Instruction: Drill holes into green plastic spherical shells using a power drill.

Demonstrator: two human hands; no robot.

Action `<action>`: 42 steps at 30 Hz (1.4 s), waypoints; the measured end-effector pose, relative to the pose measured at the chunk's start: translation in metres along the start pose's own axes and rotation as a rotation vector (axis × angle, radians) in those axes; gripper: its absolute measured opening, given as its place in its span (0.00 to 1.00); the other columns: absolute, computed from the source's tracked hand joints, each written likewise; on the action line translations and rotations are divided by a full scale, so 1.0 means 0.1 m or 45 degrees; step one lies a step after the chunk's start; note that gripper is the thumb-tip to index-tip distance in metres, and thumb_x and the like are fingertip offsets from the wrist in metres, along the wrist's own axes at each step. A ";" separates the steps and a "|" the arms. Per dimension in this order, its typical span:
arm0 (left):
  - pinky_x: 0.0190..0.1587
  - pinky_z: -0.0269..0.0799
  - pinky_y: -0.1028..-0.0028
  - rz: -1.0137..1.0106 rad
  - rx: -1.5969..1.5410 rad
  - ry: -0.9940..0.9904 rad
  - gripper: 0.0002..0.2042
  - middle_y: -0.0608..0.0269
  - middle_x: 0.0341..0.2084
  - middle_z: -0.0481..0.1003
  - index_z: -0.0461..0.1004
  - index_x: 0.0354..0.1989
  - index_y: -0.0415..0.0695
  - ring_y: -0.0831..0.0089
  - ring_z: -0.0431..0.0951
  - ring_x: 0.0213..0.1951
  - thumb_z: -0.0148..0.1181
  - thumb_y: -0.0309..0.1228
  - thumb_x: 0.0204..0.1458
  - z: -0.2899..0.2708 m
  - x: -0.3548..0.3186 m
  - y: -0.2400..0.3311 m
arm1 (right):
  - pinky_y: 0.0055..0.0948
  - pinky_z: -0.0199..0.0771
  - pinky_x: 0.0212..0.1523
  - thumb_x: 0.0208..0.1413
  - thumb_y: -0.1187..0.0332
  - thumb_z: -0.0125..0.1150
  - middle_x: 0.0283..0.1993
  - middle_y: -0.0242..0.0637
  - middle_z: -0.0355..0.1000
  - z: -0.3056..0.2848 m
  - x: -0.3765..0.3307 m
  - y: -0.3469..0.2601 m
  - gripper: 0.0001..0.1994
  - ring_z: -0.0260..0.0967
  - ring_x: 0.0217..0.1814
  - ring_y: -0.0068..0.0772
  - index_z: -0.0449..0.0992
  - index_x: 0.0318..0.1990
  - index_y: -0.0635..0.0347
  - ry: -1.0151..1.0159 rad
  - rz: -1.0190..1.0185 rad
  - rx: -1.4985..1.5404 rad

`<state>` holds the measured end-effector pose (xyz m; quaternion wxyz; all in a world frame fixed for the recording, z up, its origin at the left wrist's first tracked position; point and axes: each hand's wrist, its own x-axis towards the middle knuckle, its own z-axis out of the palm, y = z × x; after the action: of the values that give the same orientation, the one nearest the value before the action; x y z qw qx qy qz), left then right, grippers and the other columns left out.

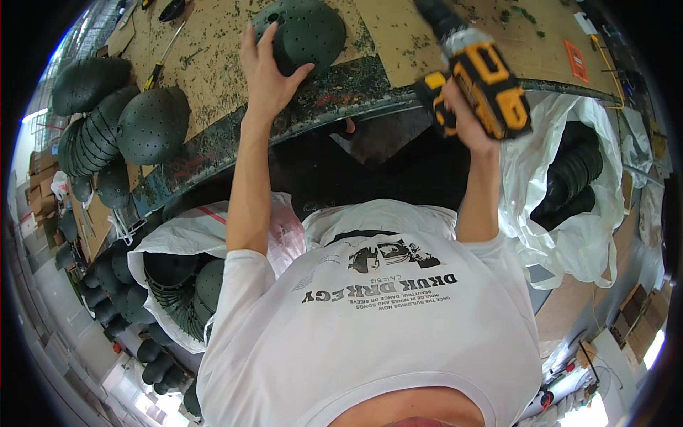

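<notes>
On the workbench, a dark green plastic dome lies with its rounded side up, dotted with small holes and one larger hole near its left side. My left hand rests on its near left side, fingers spread and thumb apart. A yellow and black cordless drill is in my right hand, whose fingers wrap its grip. The drill is raised over the bench's front edge, right of the dome, its chuck toward the far side. Its front end is blurred, so I cannot tell what bit it carries.
Nested and loose green domes stand at the bench's left, by a screwdriver. Green shavings litter the cardboard-covered bench. White sacks of stacked domes flank me, one at the right, one at the left. An orange item lies far right.
</notes>
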<state>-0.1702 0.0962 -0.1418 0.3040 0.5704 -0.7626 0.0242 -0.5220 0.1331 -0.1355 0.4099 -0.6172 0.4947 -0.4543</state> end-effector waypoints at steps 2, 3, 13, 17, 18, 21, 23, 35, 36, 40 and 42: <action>0.64 0.57 0.48 -0.220 -0.153 0.305 0.39 0.41 0.63 0.59 0.59 0.65 0.43 0.46 0.57 0.67 0.74 0.37 0.46 -0.05 -0.11 0.18 | 0.27 0.73 0.36 0.58 0.69 0.64 0.30 0.26 0.75 -0.06 0.43 0.14 0.06 0.73 0.32 0.22 0.78 0.39 0.59 0.090 -0.234 -0.002; 0.64 0.57 0.48 -0.214 -0.143 0.310 0.39 0.41 0.63 0.59 0.59 0.65 0.43 0.46 0.57 0.67 0.74 0.37 0.46 -0.06 -0.21 0.20 | 0.26 0.73 0.34 0.58 0.69 0.64 0.26 0.25 0.74 -0.06 0.65 0.15 0.04 0.72 0.29 0.22 0.77 0.35 0.59 0.056 -0.270 -0.030; 0.65 0.65 0.52 -1.539 -2.289 0.525 0.24 0.39 0.56 0.62 0.58 0.59 0.29 0.46 0.64 0.63 0.58 0.26 0.58 0.26 -0.44 0.59 | 0.21 0.67 0.29 0.60 0.71 0.59 0.22 0.27 0.67 0.21 1.16 0.71 0.12 0.65 0.24 0.18 0.75 0.49 0.66 0.220 -0.427 0.145; 0.59 0.70 0.61 -1.818 -2.332 0.746 0.20 0.48 0.50 0.66 0.62 0.56 0.33 0.55 0.71 0.54 0.59 0.26 0.58 0.25 -0.29 0.54 | 0.21 0.66 0.28 0.59 0.72 0.59 0.22 0.26 0.68 0.28 1.17 0.82 0.13 0.64 0.23 0.17 0.74 0.50 0.67 0.302 -0.473 0.201; 0.59 0.70 0.61 -1.809 -2.329 0.737 0.20 0.48 0.50 0.66 0.62 0.56 0.33 0.55 0.71 0.54 0.59 0.26 0.58 0.28 -0.27 0.51 | 0.22 0.66 0.28 0.59 0.72 0.58 0.22 0.26 0.67 0.27 1.17 0.81 0.14 0.63 0.23 0.17 0.74 0.51 0.67 0.300 -0.519 0.167; 0.55 0.72 0.60 -1.639 -2.258 0.737 0.18 0.55 0.46 0.68 0.65 0.53 0.36 0.61 0.71 0.48 0.61 0.30 0.58 0.38 -0.20 0.31 | 0.23 0.65 0.28 0.59 0.73 0.58 0.22 0.26 0.66 0.28 1.16 0.78 0.14 0.62 0.23 0.17 0.74 0.51 0.68 0.293 -0.438 0.211; 0.55 0.72 0.59 -1.357 -2.210 0.756 0.13 0.61 0.44 0.69 0.67 0.49 0.40 0.64 0.71 0.46 0.60 0.29 0.60 0.42 -0.06 0.29 | 0.23 0.65 0.28 0.59 0.74 0.58 0.22 0.26 0.65 0.27 1.14 0.76 0.14 0.62 0.23 0.17 0.74 0.51 0.68 0.280 -0.413 0.245; 0.67 0.66 0.55 -0.902 -2.367 0.832 0.18 0.57 0.56 0.69 0.63 0.61 0.41 0.60 0.69 0.60 0.53 0.33 0.65 0.46 0.31 0.23 | 0.25 0.72 0.31 0.56 0.73 0.67 0.30 0.26 0.74 0.25 1.12 0.77 0.05 0.70 0.29 0.18 0.77 0.36 0.62 0.324 -0.300 0.324; 0.67 0.66 0.56 -0.892 -2.377 0.823 0.18 0.57 0.56 0.70 0.64 0.60 0.41 0.60 0.70 0.60 0.53 0.33 0.65 0.47 0.33 0.24 | 0.25 0.71 0.29 0.56 0.72 0.67 0.27 0.26 0.73 0.23 1.11 0.77 0.05 0.69 0.27 0.18 0.77 0.35 0.61 0.289 -0.272 0.312; 0.62 0.70 0.57 -0.887 -2.404 0.877 0.21 0.59 0.56 0.70 0.64 0.60 0.44 0.63 0.72 0.57 0.61 0.33 0.60 0.47 0.43 0.22 | 0.25 0.69 0.26 0.57 0.70 0.67 0.23 0.25 0.70 0.27 1.09 0.68 0.07 0.67 0.23 0.19 0.75 0.31 0.59 0.299 -0.187 0.388; 0.63 0.69 0.56 -0.912 -2.483 0.890 0.22 0.57 0.55 0.71 0.65 0.59 0.41 0.61 0.72 0.58 0.59 0.33 0.58 0.46 0.49 0.23 | 0.24 0.69 0.26 0.57 0.70 0.67 0.23 0.25 0.70 0.27 1.08 0.68 0.07 0.67 0.23 0.18 0.75 0.31 0.59 0.307 -0.166 0.371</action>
<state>-0.2186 0.0444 -0.1480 0.8137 0.2349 -0.1158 -0.5189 -0.5017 0.0161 -0.1905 0.4024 -0.5231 0.4281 -0.6174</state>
